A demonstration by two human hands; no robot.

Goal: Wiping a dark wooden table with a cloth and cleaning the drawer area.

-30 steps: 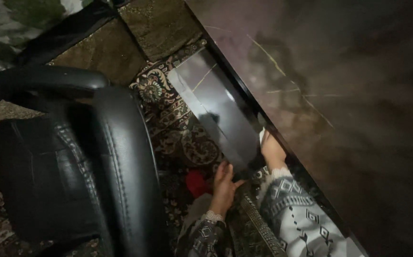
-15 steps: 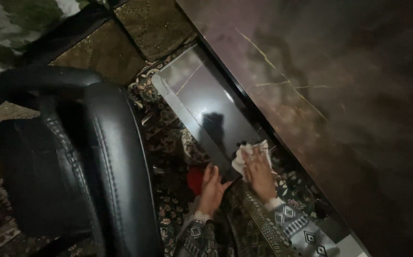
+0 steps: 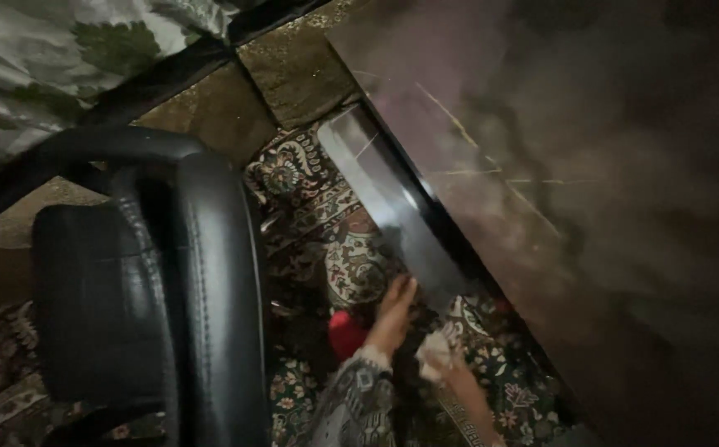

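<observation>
Our left hand [image 3: 392, 310] reaches fwd, fingers extended and flat; our right hand [image 3: 450, 368] sits lower, fingers curled shut, blurred.

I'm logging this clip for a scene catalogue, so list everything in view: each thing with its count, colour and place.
Dark marbled tabletop with pale veins: one, dark brown, right half of view.
Glossy dark pull-out shelf: one, black and reflective, under the tabletop's left edge.
Black leather office chair: one, black, left of centre.
Patterned floral carpet: one, dark with cream and red motifs, on the floor between chair and table.
Leaf-print fabric: one, pale with green leaves, top left.
Small red object: one, red, on the carpet beside the left wrist; kind unclear.
White crumpled cloth: one, white, in the right hand.
Left hand: at the shelf's near end.
Right hand: gripping the cloth, blurred.
</observation>
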